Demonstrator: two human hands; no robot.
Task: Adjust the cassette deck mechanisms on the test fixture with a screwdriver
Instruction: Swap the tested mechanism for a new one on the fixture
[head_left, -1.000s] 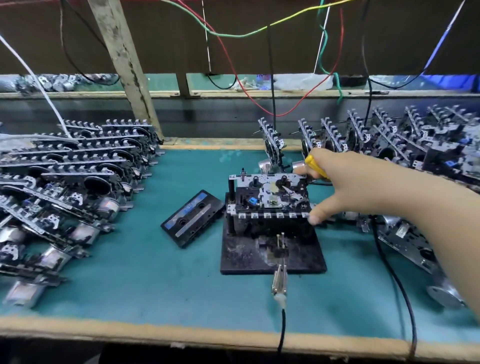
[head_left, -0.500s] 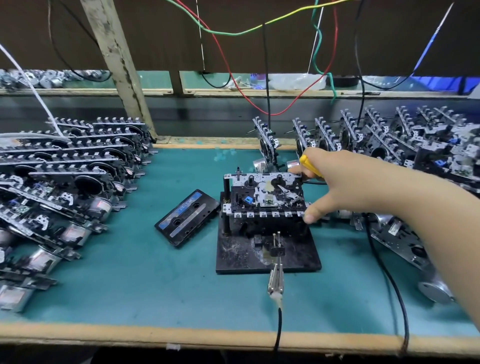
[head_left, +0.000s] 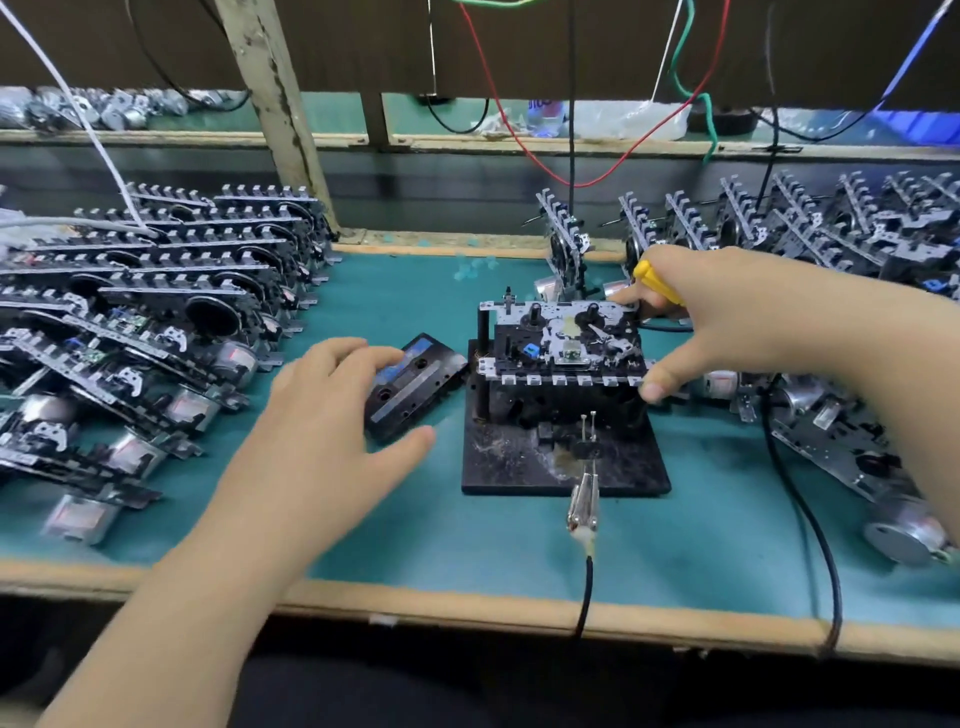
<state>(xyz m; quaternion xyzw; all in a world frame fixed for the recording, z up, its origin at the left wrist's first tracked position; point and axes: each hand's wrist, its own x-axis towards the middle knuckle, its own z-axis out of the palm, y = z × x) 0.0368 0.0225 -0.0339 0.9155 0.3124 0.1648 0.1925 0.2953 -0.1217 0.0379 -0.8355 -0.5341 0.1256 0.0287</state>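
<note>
Left hand (head_left: 332, 415) newly over cassette (head_left: 415, 384).

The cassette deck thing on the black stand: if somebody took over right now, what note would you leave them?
Right hand holds the yellow screwdriver and steadies the cassette deck mechanism on the test fixture.
Left hand is open, fingers over the cassette tape lying left of the fixture.
Done: a mechanism is seated on the fixture.
Left: whether it has been adjusted cannot be told; more mechanisms wait on the bench.
</note>
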